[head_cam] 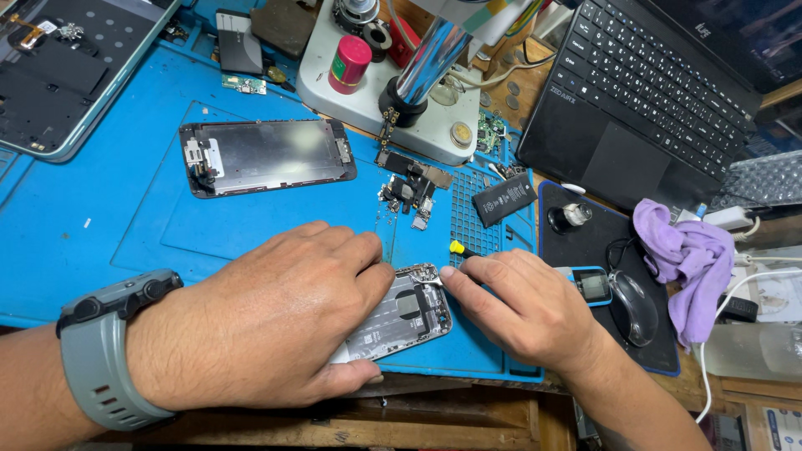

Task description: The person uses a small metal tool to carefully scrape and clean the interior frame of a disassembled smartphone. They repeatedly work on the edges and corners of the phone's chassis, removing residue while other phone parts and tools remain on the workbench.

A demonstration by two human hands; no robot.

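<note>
Left hand presses the opened phone chassis flat; right hand pinches a yellow-tipped screwdriver. Light, fragile: hold its edges.

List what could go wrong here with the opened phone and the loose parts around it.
1. The right hand works a yellow-tipped tool at the opened phone; a slip might gouge its internals.
2. The small removed parts lie loose on the blue mat, so a sweep of the left hand could scatter them.
</note>
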